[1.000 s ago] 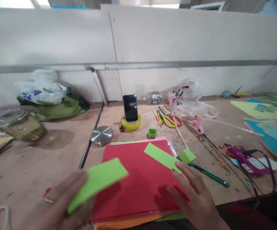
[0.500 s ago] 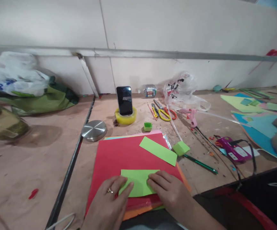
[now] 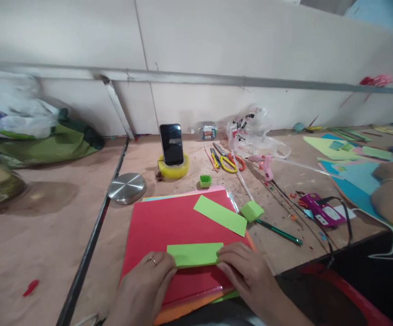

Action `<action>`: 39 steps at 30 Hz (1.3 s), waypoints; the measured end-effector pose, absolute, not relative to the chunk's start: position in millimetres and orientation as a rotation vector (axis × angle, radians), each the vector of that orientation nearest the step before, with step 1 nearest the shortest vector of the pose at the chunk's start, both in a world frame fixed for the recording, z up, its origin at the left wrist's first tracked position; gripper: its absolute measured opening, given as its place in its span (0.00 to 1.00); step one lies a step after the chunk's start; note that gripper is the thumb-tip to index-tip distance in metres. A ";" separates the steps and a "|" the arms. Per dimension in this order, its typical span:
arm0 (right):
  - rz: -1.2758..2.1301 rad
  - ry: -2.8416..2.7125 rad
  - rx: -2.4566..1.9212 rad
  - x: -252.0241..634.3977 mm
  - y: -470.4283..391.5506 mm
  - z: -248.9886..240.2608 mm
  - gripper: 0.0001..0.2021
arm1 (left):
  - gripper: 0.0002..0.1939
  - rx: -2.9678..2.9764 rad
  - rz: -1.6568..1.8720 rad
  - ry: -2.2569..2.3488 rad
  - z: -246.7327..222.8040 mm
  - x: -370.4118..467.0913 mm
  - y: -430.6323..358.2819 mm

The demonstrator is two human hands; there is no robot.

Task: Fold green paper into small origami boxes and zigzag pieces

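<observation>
A light green paper piece [image 3: 196,255] lies over the red sheet [image 3: 162,222], its near edge folded so it shows as a narrow strip. My left hand [image 3: 152,276] pinches its left end, thumb below and fingers on top, with a ring on one finger. At the right end my right hand [image 3: 245,267] grips it the same way. Another green paper strip [image 3: 220,215] rests slantwise on the red sheet beyond my hands. Beside that strip sits a small green paper box [image 3: 251,211], and a second, open green box [image 3: 205,181] stands farther back.
A pen-like green tool [image 3: 279,232] lies at the right, near a pink glue gun [image 3: 267,167] and a purple device [image 3: 323,210] with cables. Scissors [image 3: 228,162], a phone [image 3: 172,144] on yellow tape [image 3: 174,168] and a metal disc [image 3: 127,188] stand behind. Another person's hand [image 3: 391,190] is far right.
The green paper has gone from a wide rectangle to a narrower strip, its near part folded up. My fingers have closed on its ends. The view has shifted slightly to the right.
</observation>
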State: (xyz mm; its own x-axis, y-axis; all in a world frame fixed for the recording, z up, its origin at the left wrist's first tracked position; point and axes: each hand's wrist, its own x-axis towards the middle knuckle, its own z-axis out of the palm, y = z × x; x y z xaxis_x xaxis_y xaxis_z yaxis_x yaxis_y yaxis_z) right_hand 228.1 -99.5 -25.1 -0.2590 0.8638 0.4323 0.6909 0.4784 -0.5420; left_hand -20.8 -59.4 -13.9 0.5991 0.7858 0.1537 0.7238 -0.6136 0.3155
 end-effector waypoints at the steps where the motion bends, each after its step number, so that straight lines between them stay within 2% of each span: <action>1: 0.269 -2.004 -1.322 227.1 -98.9 -26.4 0.09 | 0.14 2.578 0.377 1.293 -11.8 -18.8 -57.4; 5: 0.149 -1.967 -1.455 223.8 -95.5 -28.1 0.12 | 0.14 2.582 0.306 1.357 -9.8 -11.4 -52.5; 10: 0.133 -1.982 -1.505 222.8 -91.5 -27.8 0.14 | 0.12 2.480 0.413 1.426 -15.9 -7.6 -49.3; 16: 0.430 -1.952 -1.522 227.9 -87.9 -23.7 0.10 | 0.10 2.316 0.544 1.415 -16.2 -8.9 -47.9; 20: 0.542 -1.956 -1.511 230.9 -85.0 -21.6 0.13 | 0.10 2.244 0.525 1.423 -15.2 -8.8 -47.7; 31: 0.260 -1.949 -1.582 225.3 -79.9 -31.6 0.16 | 0.11 2.163 0.560 1.552 -20.5 -2.9 -46.8; 39: 0.231 -1.959 -1.610 226.0 -79.4 -33.0 0.18 | 0.12 2.062 0.560 1.549 -17.6 -4.6 -44.4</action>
